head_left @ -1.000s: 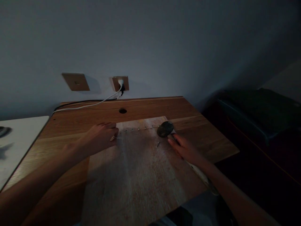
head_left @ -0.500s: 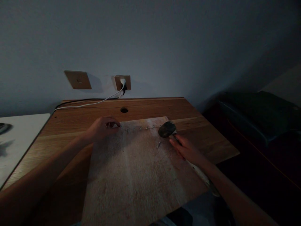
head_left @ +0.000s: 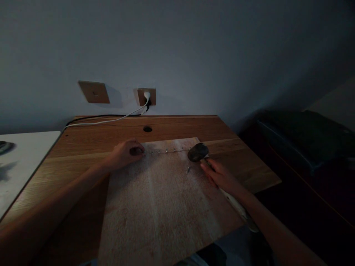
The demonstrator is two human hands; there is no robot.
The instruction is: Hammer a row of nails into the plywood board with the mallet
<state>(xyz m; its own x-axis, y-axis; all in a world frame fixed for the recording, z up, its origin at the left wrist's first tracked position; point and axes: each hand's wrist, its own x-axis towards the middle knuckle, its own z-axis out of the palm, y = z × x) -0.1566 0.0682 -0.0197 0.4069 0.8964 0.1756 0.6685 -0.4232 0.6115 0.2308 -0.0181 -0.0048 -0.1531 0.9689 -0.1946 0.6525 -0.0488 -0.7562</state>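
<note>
A row of small metal pins [head_left: 166,151] is seen along the far edge of the pale board [head_left: 166,207], at 12 o'clock from the middle of this board, and its long axis is directed from 9 to 3 o'clock. Whether the pins are fixed in the wood cannot be told in this dim light. The 9 o'clock end of the row is reached by the left hand [head_left: 124,153], whose thumb and fingers are curved toward each other; whether a pin is pinched between the tips cannot be told. The 3 o'clock end is neighboured by the dark oval head of a long tool [head_left: 198,152]. The long axis of this tool is directed from about half past ten to half past four, and its pale handle [head_left: 235,202] is gripped by the closed right hand [head_left: 222,177], at 2 o'clock from the middle of the board. The two hands are held well apart, and the left one is nearer to the row. A single pin [head_left: 188,170] is placed near the tool head, at its 7 o'clock. The board is carried by the wooden bench [head_left: 235,147], in which a round hole [head_left: 147,129] is seen at 11 o'clock, beyond the row.
</note>
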